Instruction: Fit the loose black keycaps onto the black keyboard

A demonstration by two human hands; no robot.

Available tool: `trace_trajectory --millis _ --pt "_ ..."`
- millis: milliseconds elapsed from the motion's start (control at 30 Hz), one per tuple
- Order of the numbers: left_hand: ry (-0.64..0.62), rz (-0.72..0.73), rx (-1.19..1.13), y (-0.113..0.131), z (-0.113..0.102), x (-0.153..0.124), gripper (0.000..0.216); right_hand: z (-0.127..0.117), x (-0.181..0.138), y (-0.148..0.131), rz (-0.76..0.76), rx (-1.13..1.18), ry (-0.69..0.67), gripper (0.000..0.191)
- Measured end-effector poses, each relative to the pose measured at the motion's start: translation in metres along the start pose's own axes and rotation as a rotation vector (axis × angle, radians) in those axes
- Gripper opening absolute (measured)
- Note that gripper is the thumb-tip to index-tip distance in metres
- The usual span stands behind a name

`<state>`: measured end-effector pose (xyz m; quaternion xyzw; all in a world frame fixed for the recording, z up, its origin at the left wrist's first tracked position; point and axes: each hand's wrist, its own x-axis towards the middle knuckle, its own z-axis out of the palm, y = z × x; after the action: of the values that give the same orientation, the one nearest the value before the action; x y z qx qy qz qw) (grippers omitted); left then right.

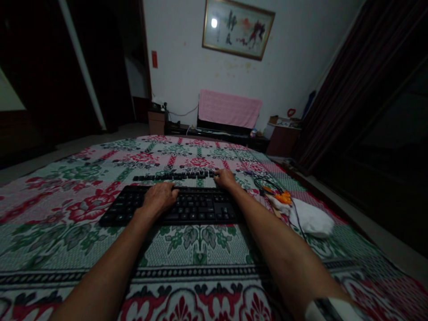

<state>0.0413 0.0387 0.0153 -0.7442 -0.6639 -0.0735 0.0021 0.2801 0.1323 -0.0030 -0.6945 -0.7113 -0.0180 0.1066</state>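
A black keyboard [200, 207] lies on a floral bedspread [83, 205]. My left hand [160, 198] rests on its middle keys with fingers curled, pinching at a key near the top row. Beyond the keyboard runs a row of loose black keycaps [167, 177]. My right hand [224, 178] reaches past the keyboard's far edge to the right end of that row, fingers closed on a keycap too small to make out clearly.
A white cloth [310, 218] with an orange object [284, 197] and a black cable [264, 183] lies right of the keyboard. A pink-covered cabinet [229, 109] and a framed picture [237, 27] stand at the far wall. The bed edge drops off on the right.
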Motion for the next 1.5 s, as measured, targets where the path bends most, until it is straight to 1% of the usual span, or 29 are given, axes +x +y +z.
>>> trace_trajectory --millis 133,333,467,600,667,800,1067,1333,1400,1500 --pt "-0.002 -0.019 -0.022 0.001 -0.001 -0.001 0.044 -0.003 -0.003 -0.004 0.027 -0.024 -0.035 0.028" --pt "0.009 -0.011 -0.038 0.001 -0.001 -0.001 0.044 -0.006 -0.004 -0.008 0.012 -0.043 -0.065 0.029" --pt "0.006 -0.016 -0.036 0.001 -0.001 -0.002 0.041 -0.013 -0.003 -0.004 -0.061 -0.041 -0.106 0.028" --pt "0.021 -0.004 -0.037 0.001 0.000 -0.002 0.041 -0.024 -0.003 0.003 -0.166 -0.016 -0.218 0.021" --pt "0.022 -0.004 -0.034 0.000 0.001 -0.001 0.042 -0.028 -0.004 0.006 -0.207 0.001 -0.243 0.022" --pt "0.020 -0.010 -0.035 0.000 0.002 -0.001 0.043 -0.027 -0.007 0.008 -0.233 0.012 -0.214 0.027" --pt "0.022 0.006 -0.038 -0.001 0.002 0.000 0.043 -0.020 -0.005 0.010 -0.147 0.012 -0.155 0.038" --pt "0.014 -0.010 -0.033 0.001 0.000 -0.002 0.043 -0.012 -0.005 0.005 -0.148 0.039 -0.109 0.029" --pt "0.016 -0.017 -0.035 0.001 0.000 -0.002 0.042 -0.014 -0.007 0.006 -0.155 0.056 -0.110 0.027" --pt "0.007 -0.011 -0.035 0.001 0.000 -0.001 0.042 -0.023 -0.015 0.012 -0.145 0.097 -0.104 0.027"
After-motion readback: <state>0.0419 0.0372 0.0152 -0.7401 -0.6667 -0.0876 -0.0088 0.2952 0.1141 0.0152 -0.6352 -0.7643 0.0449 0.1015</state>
